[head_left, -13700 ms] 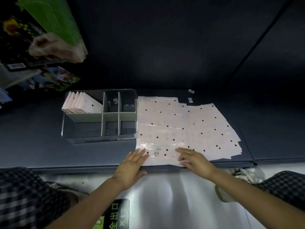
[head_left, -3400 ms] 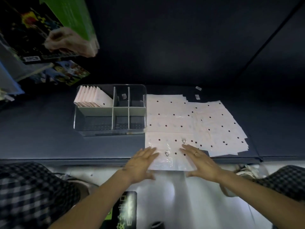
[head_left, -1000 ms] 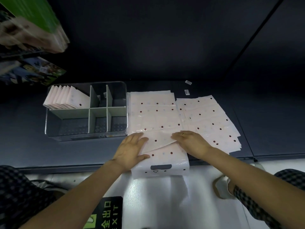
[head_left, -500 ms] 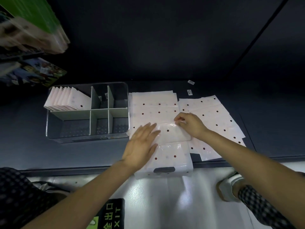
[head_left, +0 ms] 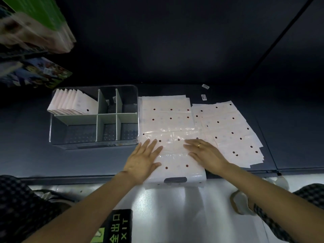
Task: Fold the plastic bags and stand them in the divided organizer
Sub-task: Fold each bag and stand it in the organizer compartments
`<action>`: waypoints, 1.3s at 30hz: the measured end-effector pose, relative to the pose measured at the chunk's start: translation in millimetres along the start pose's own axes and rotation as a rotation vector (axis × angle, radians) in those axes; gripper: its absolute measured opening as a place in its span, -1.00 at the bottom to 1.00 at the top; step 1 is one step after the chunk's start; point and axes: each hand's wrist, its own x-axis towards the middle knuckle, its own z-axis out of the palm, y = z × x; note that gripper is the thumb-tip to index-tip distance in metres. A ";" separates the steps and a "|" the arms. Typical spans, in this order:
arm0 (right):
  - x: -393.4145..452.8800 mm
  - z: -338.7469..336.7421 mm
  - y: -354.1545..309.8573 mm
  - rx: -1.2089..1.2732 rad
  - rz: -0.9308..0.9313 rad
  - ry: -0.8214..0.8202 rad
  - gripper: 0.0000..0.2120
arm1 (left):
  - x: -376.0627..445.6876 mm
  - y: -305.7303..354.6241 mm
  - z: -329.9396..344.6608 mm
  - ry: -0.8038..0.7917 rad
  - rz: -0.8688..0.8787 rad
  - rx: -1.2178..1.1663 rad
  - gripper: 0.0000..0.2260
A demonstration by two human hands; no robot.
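Head view: my left hand [head_left: 142, 159] and right hand [head_left: 206, 153], fingers flat and spread, press the translucent pink dotted plastic bag [head_left: 175, 151]. Folded bags [head_left: 70, 102] stand in the clear divided organizer [head_left: 94, 142].

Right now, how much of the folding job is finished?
Done: folded bags stand in the organizer's back-left compartment. In hand: left hand and right hand press one bag flat. Left: two flat piles; the other compartments hold no bags.

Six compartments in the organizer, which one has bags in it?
The back-left compartment of the organizer: folded bags stand in it; the other five hold none.
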 end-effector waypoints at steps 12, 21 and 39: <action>11.2 -20.9 17.8 -0.293 -0.130 0.017 -0.55 | 2.7 26.8 -13.1 0.177 -0.006 -0.119 -0.61; -8.3 -40.0 -29.8 -0.228 -0.404 0.262 -0.93 | 5.3 47.6 -9.3 0.152 -0.036 -0.300 -0.61; 51.0 -31.8 -26.5 0.868 0.582 -0.148 -0.69 | 10.5 46.0 -7.4 0.328 -0.548 -1.064 -0.92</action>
